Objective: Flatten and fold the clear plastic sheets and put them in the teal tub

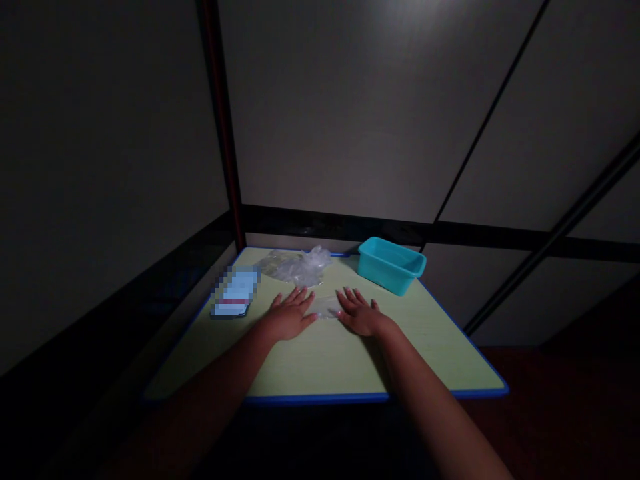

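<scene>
A small clear plastic bag (327,307) lies flat on the pale green tabletop (320,363). My left hand (291,316) rests at its left edge, palm down with the fingers spread. On the opposite side, my right hand (358,313) is spread the same way, its thumb and fingers touching the right edge. Parts of the plastic under the hands are hidden. Just beyond my hands is a crumpled heap of clear plastic bags (305,268).
A turquoise plastic basket (387,270) stands at the back right of the table. On the left lies a phone (236,292), blurred by pixelation. The table has a blue rim (320,399). Wall panels (330,120) rise close behind it.
</scene>
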The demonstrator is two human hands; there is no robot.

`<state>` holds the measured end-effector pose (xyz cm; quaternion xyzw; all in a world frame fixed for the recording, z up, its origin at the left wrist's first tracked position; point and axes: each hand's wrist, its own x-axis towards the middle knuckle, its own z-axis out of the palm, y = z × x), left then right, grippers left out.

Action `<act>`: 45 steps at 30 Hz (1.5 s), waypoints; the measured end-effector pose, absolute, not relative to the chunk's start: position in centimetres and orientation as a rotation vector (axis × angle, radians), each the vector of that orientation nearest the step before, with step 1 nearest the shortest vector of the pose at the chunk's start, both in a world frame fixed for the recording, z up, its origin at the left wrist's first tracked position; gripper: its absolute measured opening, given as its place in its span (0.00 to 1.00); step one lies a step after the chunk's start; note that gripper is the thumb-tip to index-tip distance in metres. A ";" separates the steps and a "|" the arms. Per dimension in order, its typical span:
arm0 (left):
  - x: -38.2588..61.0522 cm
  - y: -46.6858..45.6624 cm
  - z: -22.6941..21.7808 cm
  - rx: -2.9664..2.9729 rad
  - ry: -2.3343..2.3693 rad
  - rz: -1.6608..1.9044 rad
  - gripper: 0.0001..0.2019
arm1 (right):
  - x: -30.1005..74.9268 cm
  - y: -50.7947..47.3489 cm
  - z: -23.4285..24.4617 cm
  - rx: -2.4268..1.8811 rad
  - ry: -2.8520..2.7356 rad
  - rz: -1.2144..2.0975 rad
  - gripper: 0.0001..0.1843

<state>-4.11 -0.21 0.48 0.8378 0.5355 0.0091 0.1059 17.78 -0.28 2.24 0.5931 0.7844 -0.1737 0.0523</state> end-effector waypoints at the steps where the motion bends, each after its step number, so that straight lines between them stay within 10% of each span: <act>1: -4.1 -0.2 0.5 2.464 1.580 0.026 0.32 | 18.1 -0.1 2.2 1.808 2.373 -0.538 0.36; 14: -2.3 -1.2 1.0 2.715 1.230 0.288 0.29 | 22.0 2.8 2.0 2.416 2.463 -0.328 0.15; 45: -4.0 -0.3 1.6 2.630 1.290 0.326 0.24 | 21.6 2.9 1.9 2.440 2.250 -0.233 0.25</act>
